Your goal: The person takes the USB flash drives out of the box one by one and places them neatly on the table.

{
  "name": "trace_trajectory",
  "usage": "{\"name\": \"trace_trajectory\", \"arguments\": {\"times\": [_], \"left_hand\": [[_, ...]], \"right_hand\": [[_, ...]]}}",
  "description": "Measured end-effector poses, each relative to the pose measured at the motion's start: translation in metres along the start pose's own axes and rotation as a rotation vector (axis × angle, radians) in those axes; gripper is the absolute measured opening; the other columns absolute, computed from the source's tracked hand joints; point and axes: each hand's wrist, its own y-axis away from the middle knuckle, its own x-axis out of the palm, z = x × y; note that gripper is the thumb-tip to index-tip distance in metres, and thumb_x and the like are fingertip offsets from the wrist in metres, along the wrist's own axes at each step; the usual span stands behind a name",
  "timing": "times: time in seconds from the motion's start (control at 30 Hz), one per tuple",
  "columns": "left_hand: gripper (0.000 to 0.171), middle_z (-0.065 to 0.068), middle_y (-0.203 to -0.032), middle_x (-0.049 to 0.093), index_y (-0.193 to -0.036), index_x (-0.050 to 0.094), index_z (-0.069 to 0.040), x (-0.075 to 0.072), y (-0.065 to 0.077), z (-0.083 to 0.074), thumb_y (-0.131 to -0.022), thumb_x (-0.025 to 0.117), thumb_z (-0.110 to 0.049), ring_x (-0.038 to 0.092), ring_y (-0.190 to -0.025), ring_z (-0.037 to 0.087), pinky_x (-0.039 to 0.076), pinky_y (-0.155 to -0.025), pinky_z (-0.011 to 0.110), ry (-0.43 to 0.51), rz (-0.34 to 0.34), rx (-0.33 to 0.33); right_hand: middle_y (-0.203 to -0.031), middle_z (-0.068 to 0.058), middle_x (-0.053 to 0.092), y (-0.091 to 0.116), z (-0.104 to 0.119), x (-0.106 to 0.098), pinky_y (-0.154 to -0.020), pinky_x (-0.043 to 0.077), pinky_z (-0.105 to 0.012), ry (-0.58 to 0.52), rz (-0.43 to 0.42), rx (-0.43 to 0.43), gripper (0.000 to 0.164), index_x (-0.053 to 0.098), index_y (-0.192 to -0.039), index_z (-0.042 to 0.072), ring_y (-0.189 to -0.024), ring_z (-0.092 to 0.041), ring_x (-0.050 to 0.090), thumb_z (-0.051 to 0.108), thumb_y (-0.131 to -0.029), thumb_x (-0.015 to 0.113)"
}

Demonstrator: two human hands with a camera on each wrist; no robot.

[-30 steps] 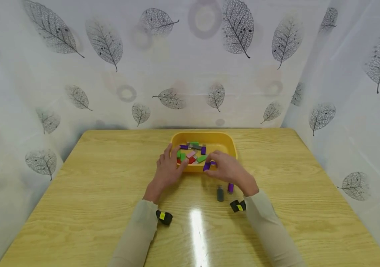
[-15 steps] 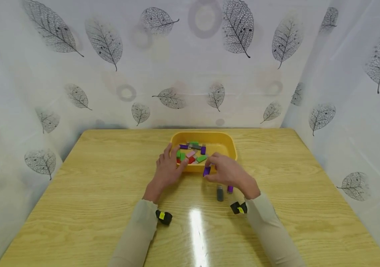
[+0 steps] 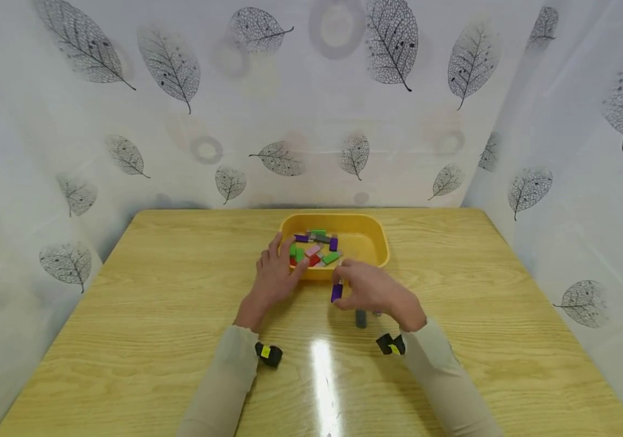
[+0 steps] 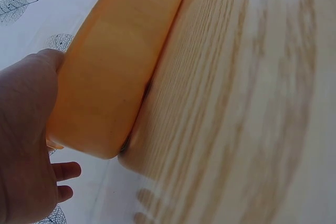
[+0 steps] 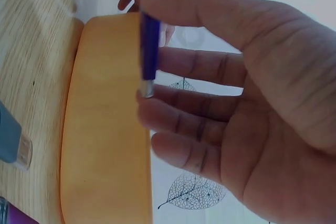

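Right hand with thumb and fingertips drawn close together, holding a purple USB stick lengthwise: the thumb meets the purple end, the fingertips the metal plug. The held stick lies outside the yellow tray, in front of its near wall. Left hand spread, its fingers and thumb resting over the tray's left end, well to the left of the right fingers. Assorted sticks, green, red, pink, grey and purple, lie inside the tray, beyond the right fingers and immediately right of the left fingers. A dark grey stick lies on the table, nearer the wearer than the right fingers; beside it, partly visible from the right wrist, is a second purple stick.
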Motion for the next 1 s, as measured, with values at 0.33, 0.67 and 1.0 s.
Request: {"name": "trace_trajectory", "arguments": {"times": [0.33, 0.67, 1.0], "left_hand": [[0.069, 0.015, -0.164, 0.005, -0.156, 0.022, -0.016, -0.001, 0.002, -0.002, -0.101, 0.044, -0.053, 0.021, -0.141, 0.045, 0.017, -0.114, 0.062, 0.002, 0.006, -0.006], [0.070, 0.014, -0.164, 0.003, -0.156, 0.020, -0.017, -0.001, 0.000, -0.001, -0.101, 0.043, -0.054, 0.018, -0.142, 0.044, 0.014, -0.116, 0.061, 0.001, 0.012, -0.015], [0.070, 0.016, -0.163, 0.005, -0.156, 0.022, -0.015, -0.002, 0.001, -0.001, -0.101, 0.044, -0.052, 0.020, -0.141, 0.046, 0.016, -0.114, 0.063, 0.010, 0.003, -0.005]], "right_hand": [[-0.096, 0.006, 0.065, -0.001, 0.001, 0.008, -0.076, 0.049, -0.032, 0.026, 0.093, 0.020, 0.032, 0.069, -0.108, 0.011, -0.081, -0.012, 0.056, 0.028, -0.083, 0.079], [-0.076, 0.005, 0.053, -0.010, -0.002, 0.019, -0.060, 0.039, -0.027, 0.053, 0.133, 0.048, 0.021, 0.062, -0.088, 0.015, -0.066, -0.011, 0.048, 0.025, -0.083, 0.080], [-0.085, 0.002, 0.053, -0.014, -0.004, 0.028, -0.066, 0.042, -0.029, 0.090, 0.138, 0.068, 0.024, 0.063, -0.092, 0.013, -0.073, -0.013, 0.049, 0.026, -0.082, 0.081]]}}
